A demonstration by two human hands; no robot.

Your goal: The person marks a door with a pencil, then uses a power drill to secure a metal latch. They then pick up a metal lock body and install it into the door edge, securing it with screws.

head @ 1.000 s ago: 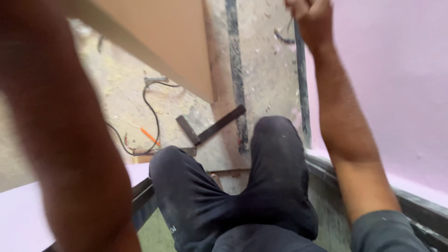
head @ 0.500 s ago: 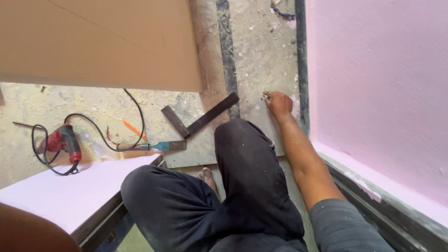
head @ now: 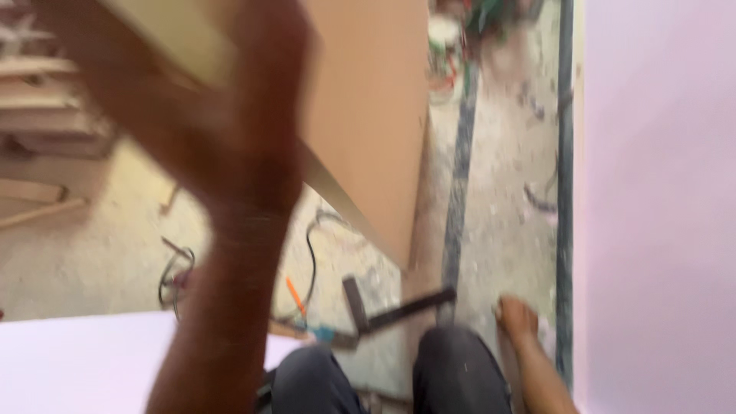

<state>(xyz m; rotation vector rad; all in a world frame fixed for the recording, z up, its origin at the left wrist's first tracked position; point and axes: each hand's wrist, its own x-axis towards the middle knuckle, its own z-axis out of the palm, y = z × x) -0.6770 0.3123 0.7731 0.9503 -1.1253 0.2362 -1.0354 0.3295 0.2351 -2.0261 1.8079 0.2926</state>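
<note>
Here your left hand (head: pixel 238 115) is raised close to the camera, blurred, its fingers wrapped on the edge of the large brown board (head: pixel 368 115), which tilts over the dusty floor (head: pixel 92 261). Your right hand (head: pixel 517 318) rests flat on the floor just beside your knee (head: pixel 460 368), fingers spread, holding nothing. With one hand bearing the board, it could slip or swing down onto the metal square (head: pixel 391 310) and cable (head: pixel 310 253) lying below it.

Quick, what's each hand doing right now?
Left hand: raised against the brown board, too blurred to tell its grip.
Right hand: resting open on the dusty floor, holding nothing.
</note>
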